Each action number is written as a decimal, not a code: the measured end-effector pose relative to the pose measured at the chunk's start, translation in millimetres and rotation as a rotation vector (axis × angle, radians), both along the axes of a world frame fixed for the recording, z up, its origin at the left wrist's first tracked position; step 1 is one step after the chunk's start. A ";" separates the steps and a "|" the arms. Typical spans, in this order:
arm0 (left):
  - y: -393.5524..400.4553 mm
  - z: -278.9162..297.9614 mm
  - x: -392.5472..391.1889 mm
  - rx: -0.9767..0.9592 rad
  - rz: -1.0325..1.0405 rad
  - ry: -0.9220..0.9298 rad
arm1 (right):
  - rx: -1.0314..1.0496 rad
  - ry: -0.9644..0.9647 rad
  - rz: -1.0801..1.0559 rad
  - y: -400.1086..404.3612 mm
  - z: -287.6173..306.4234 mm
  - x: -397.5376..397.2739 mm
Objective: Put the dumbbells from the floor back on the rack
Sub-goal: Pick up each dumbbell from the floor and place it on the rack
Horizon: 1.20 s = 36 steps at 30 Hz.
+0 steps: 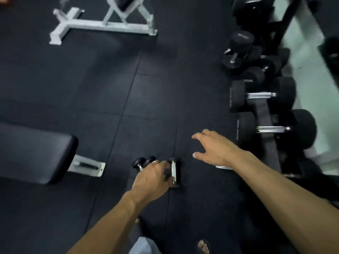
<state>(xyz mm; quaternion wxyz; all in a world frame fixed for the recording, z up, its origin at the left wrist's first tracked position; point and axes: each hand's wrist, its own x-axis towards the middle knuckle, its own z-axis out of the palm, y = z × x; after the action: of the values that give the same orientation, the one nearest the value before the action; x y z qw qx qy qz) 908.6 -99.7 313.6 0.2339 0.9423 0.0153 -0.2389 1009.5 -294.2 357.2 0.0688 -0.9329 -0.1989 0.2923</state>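
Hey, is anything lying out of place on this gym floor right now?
Yes. Two small dumbbells lie on the floor mat by the left hand, off the rack where the bigger ones sit. The right hand hovers open.
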 end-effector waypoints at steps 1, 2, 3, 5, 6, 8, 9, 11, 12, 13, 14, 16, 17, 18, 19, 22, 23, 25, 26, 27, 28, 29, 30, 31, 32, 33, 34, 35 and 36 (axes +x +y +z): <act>18.8 -12.6 -2.8 -0.010 0.031 0.021 | -0.010 0.018 0.019 19.9 -14.3 3.3; 36.3 -26.8 -5.4 -0.019 0.062 0.047 | -0.022 0.039 0.035 38.9 -29.6 6.3; 52.1 -42.2 -7.9 -0.028 0.085 0.069 | -0.034 0.061 0.046 55.9 -46.1 8.8; 78.2 -76.6 -12.0 -0.045 0.113 0.118 | -0.054 0.108 0.063 84.0 -82.4 12.5; 87.7 -95.3 -13.0 -0.053 0.128 0.143 | -0.066 0.129 0.072 94.9 -102.0 14.1; 98.3 -134.3 -12.0 -0.078 0.158 0.183 | -0.091 0.169 0.080 108.6 -141.6 17.1; 99.6 -153.6 -10.0 -0.098 0.173 0.196 | -0.101 0.186 0.083 111.7 -161.9 18.6; 94.9 -193.3 -3.0 -0.146 0.199 0.210 | -0.122 0.208 0.093 111.4 -204.1 23.3; 89.0 -213.8 1.6 -0.167 0.205 0.214 | -0.137 0.220 0.094 108.9 -225.3 26.8; 81.7 -235.5 5.9 -0.184 0.210 0.221 | -0.154 0.232 0.094 105.4 -246.5 31.0; 73.3 -257.4 10.6 -0.196 0.215 0.231 | -0.168 0.243 0.093 101.6 -267.7 35.8; 54.5 -304.3 21.9 -0.215 0.233 0.248 | -0.185 0.258 0.093 93.0 -311.3 48.2; 44.7 -328.2 28.4 -0.224 0.250 0.257 | -0.188 0.264 0.093 88.6 -333.6 55.5; 34.8 -351.9 35.6 -0.233 0.273 0.264 | -0.187 0.265 0.094 84.4 -356.1 63.8; 25.0 -375.1 42.9 -0.243 0.297 0.269 | -0.181 0.262 0.092 80.3 -378.8 72.5; -1.4 -440.4 64.3 -0.257 0.383 0.285 | -0.154 0.254 0.059 68.6 -444.2 97.2; -7.6 -460.3 70.2 -0.250 0.417 0.281 | -0.146 0.259 0.051 66.0 -465.7 103.8; -17.2 -496.3 80.5 -0.189 0.449 0.249 | -0.136 0.283 0.047 63.5 -507.2 114.3; -20.6 -511.4 86.0 -0.138 0.439 0.232 | -0.126 0.296 0.048 62.9 -526.2 118.8; -23.2 -525.1 91.2 -0.088 0.419 0.219 | -0.110 0.307 0.049 63.0 -543.0 122.4; -25.1 -536.3 96.6 -0.043 0.398 0.215 | -0.090 0.318 0.053 63.5 -558.3 125.4; -26.7 -546.2 102.3 -0.007 0.380 0.219 | -0.068 0.330 0.059 64.1 -571.4 128.2; -28.0 -555.4 107.6 0.015 0.366 0.236 | -0.045 0.342 0.068 64.4 -582.6 130.6; -29.2 -564.2 111.9 0.014 0.366 0.265 | -0.024 0.353 0.082 64.7 -592.4 132.5; -30.1 -571.7 114.8 -0.005 0.380 0.311 | -0.008 0.365 0.095 64.6 -601.1 134.3; -30.7 -578.3 115.7 -0.029 0.398 0.363 | 0.009 0.382 0.104 64.3 -608.1 135.8; -31.2 -584.1 115.2 -0.050 0.412 0.406 | 0.036 0.410 0.104 63.3 -613.8 137.1; -31.7 -588.9 114.5 -0.071 0.426 0.429 | 0.071 0.442 0.096 61.5 -618.1 138.0; -31.6 -592.0 114.2 -0.094 0.445 0.433 | 0.108 0.467 0.085 59.1 -620.9 137.9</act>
<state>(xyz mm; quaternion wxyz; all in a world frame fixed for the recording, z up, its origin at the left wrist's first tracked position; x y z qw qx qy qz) 1022.8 -131.3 -278.4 0.3151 0.8312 0.2595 -0.3775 1147.4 -235.1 -263.7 0.1502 -0.8259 -0.2319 0.4915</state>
